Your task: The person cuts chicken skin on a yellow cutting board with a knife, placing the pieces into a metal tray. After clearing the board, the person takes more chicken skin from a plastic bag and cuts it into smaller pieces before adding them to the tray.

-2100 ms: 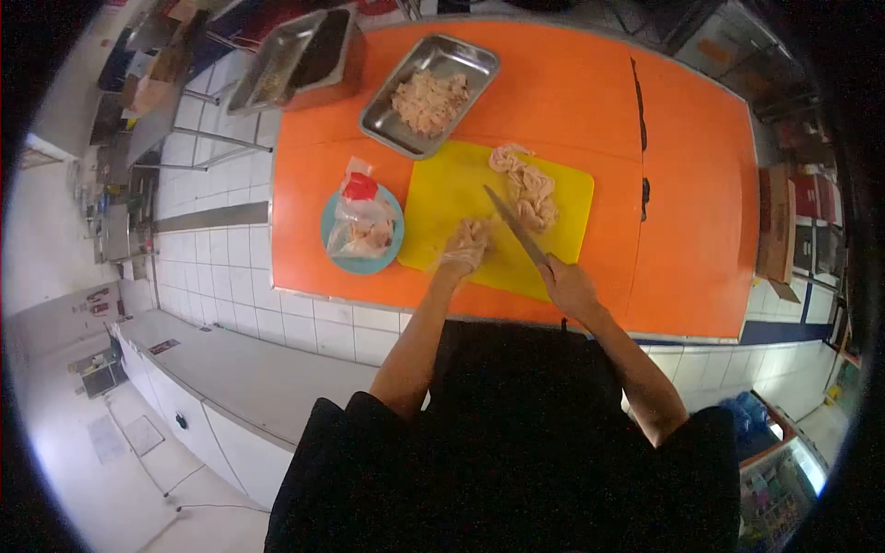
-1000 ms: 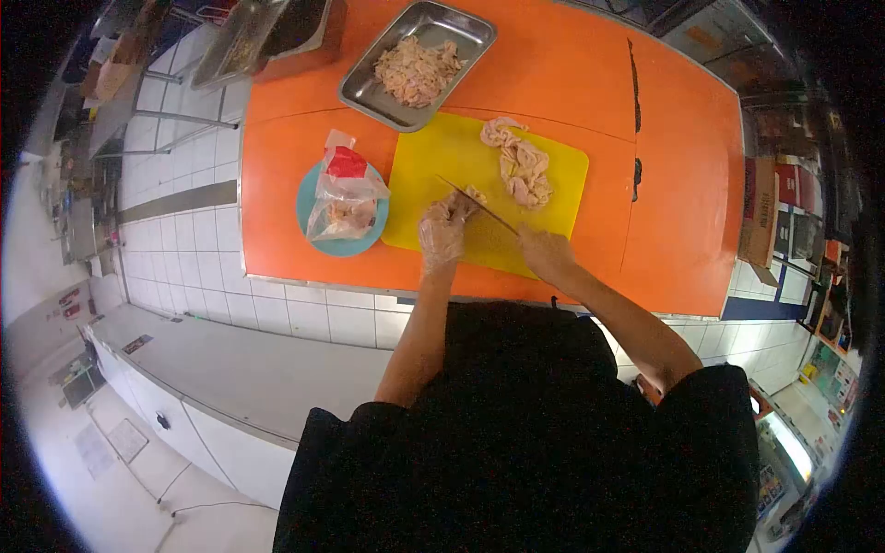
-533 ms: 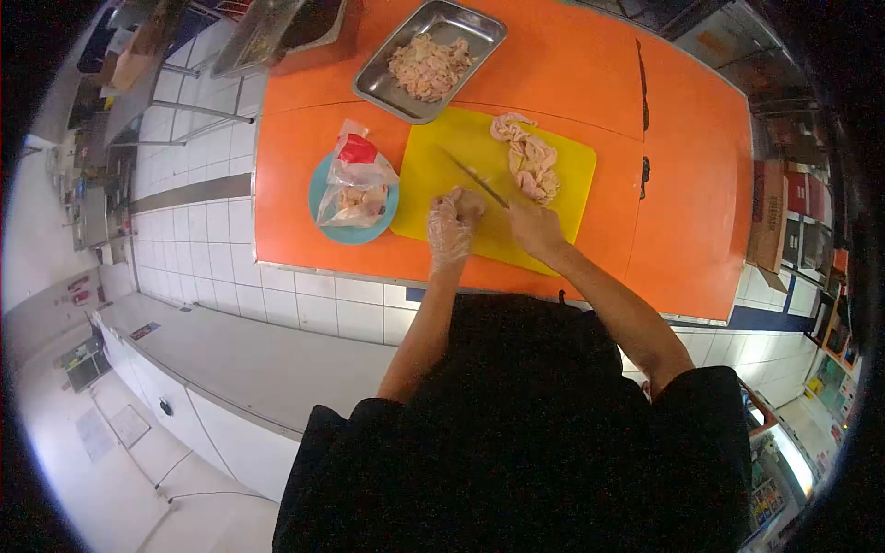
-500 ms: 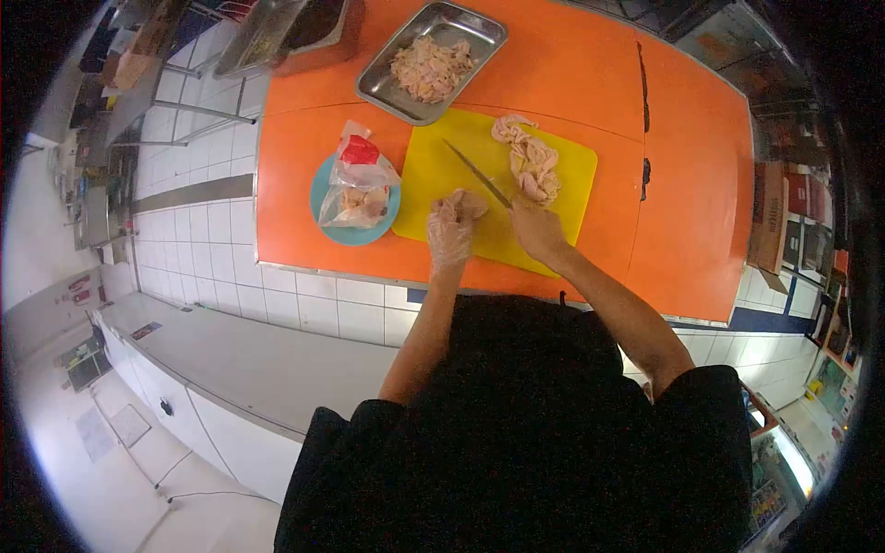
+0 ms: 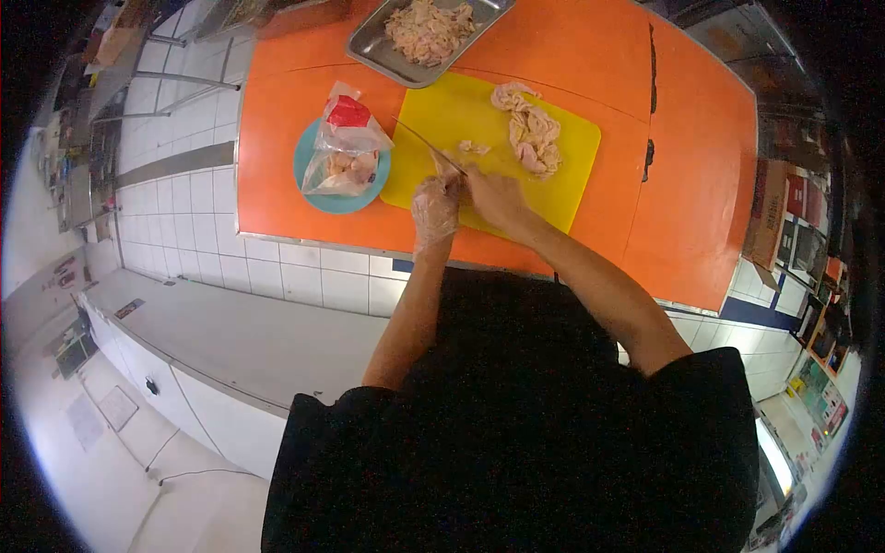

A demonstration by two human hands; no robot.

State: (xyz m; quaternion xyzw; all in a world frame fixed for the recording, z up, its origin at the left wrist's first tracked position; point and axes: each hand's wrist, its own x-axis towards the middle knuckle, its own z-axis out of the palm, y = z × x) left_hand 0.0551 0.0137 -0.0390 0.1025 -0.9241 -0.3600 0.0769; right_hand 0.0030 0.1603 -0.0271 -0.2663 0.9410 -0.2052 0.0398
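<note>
My left hand [image 5: 434, 210], in a clear plastic glove, is closed on a piece of pale meat [image 5: 446, 168] at the lower left of the yellow cutting board [image 5: 576, 147]. My bare right hand [image 5: 493, 198] grips a long knife [image 5: 426, 142], its blade slanting up and left across that meat. Just above my hands lies a small cut piece [image 5: 475, 147]. A long heap of pale raw meat [image 5: 533, 134] rests on the board's right part.
A metal tray [image 5: 367, 44] of cut meat stands beyond the board. To the left, a blue plate [image 5: 313, 194] holds a plastic bag [image 5: 355, 138] with meat and a red patch. The orange table's [image 5: 691, 184] near edge runs before my body.
The view has shifted, so the table sits higher. My right hand and the knife have moved left, close against my left hand. A small cut piece now shows on the board.
</note>
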